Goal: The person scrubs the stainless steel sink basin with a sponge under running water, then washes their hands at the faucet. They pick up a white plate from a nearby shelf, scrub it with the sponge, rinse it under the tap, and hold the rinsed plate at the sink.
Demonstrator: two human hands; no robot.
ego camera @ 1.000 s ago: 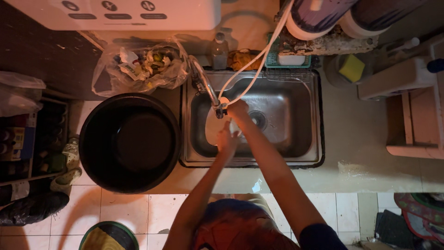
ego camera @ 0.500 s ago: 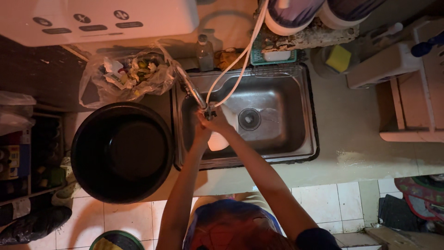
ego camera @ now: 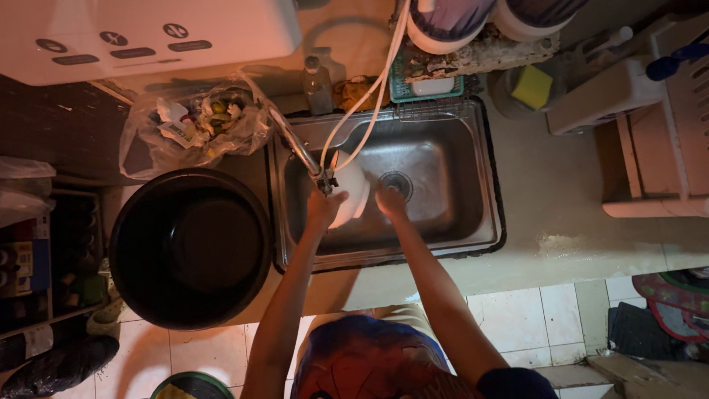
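Seen from above, a person stands at a dim kitchen surface point(ego camera: 591, 244) of pale stone. A big round black basin point(ego camera: 190, 247) sits at the left, just beside a steel sink point(ego camera: 443, 199) set into the surface. At the top left a white box-shaped appliance point(ego camera: 148, 33) carries a row of small dark oval labels along its face. Below it lies a clear plastic bag point(ego camera: 196, 125) stuffed with scraps and wrappers, touching the basin's far rim.

Over the sink, the left hand point(ego camera: 323, 207) is closed around the edge of a white bowl point(ego camera: 351, 193) held tilted under the faucet point(ego camera: 299, 151), while the right hand point(ego camera: 390, 201) is low in the sink just beside the drain point(ego camera: 396, 183), fingers bent; whether it grips anything cannot be told. A white hose point(ego camera: 369, 96) runs from the faucet tip up to the back wall.

A green soap tray point(ego camera: 428, 87) rests behind the sink, a yellow sponge point(ego camera: 532, 86) to its right, a small clear bottle point(ego camera: 317, 85) to its left.
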